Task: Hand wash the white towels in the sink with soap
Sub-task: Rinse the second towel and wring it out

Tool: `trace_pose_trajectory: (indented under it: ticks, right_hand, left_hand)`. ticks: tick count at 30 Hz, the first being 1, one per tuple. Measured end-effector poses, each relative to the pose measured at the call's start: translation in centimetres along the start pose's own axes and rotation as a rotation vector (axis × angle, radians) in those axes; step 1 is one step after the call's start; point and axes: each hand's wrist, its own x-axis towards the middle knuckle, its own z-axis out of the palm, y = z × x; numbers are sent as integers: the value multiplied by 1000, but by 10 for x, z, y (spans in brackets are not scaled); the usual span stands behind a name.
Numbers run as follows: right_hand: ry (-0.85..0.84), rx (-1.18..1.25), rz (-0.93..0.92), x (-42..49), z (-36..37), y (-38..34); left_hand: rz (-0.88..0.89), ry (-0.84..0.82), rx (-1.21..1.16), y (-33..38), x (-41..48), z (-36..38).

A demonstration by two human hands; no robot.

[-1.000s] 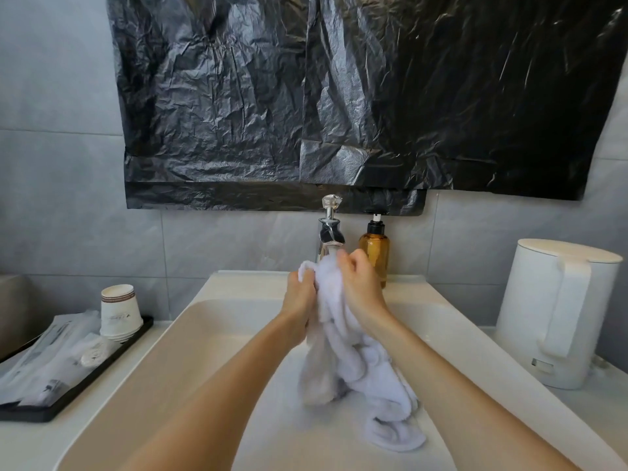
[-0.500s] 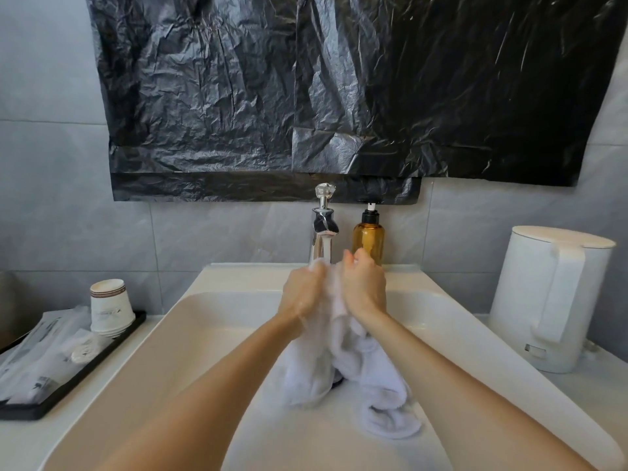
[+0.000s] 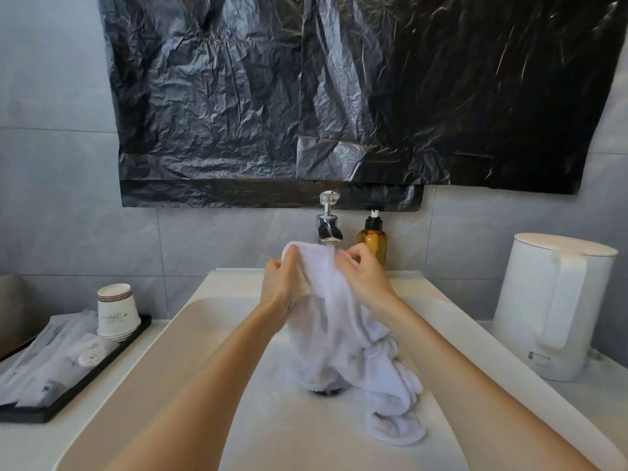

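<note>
Black tray (image 3: 102, 368) sitting at 9 o'clock of the sink (image 3: 190, 351). It is holding clear-wrapped packets (image 3: 51, 362) lying flat, and a stack of paper cups (image 3: 117, 311) standing upside down at its far end.

Sink basin holding the white towel (image 3: 339, 334). Its upper edge is being held up just under the faucet (image 3: 328, 226) at 12 o'clock. The body is hanging down over the drain (image 3: 326, 391), and the tail is lying twisted on the basin floor toward 5 o'clock. A pale stream is running from the spout onto the cloth.

Amber soap bottle (image 3: 372, 241) with black pump standing just beside the faucet at 1 o'clock; fill level not readable. White kettle (image 3: 550, 307), lid down, standing at 3 o'clock.

Left hand (image 3: 282, 283): grip curling round the towel's top left corner. Right hand (image 3: 363, 277): grip pinching the top right edge between thumb and fingers.

Against half a second ago: the hands were then pressing close together with the cloth bunched between them. Now they are standing apart, with the cloth stretching between the two grips. The tail is lying in about the same spot.

Pale surface (image 3: 591, 399) running along both sides of the sink, carrying tray and kettle. Grey tiles (image 3: 51, 198) rising behind. Crumpled black plastic sheet (image 3: 339, 96) hanging across them from 10 to 2 o'clock, its lower edge reaching just above faucet and pump.
</note>
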Motion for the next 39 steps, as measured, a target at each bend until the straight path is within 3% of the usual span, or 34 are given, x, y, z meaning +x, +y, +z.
trace_pose_trajectory:
  ticks: [2,5,9,13,16,18,24,30,33,36,39]
  right_hand:
    - [62,33,-15,-6,7,-7]
    - [86,-77,-28,-18,27,-14]
    - [237,-229,9,-19,39,-15]
    - [221,-363,78,-6,34,-4]
    - [260,-323,153,2,27,8]
    - [265,-279,181,5,20,13]
    - [227,-46,72,6,5,6]
    - [154,35,-4,0,14,-5]
    - [163,-2,-1,-3,22,-2]
    - [130,-118,-55,-7,25,4]
    - [68,-140,-50,-14,28,3]
  left_hand:
    - [4,-16,14,-4,-5,9]
    - [-2,-78,58,-6,-13,23]
    - [95,-80,129,-6,-18,31]
    - [195,-82,315,-9,-15,34]
    - [205,-76,434,-7,-14,32]
    - [148,-92,352,-1,-18,27]
    - [165,5,581,0,0,-2]
    - [188,-314,382,1,-20,16]
    - [154,-356,303,-7,-25,32]
    - [173,-262,229,-12,-21,36]
    - [300,-101,421,-11,-18,36]
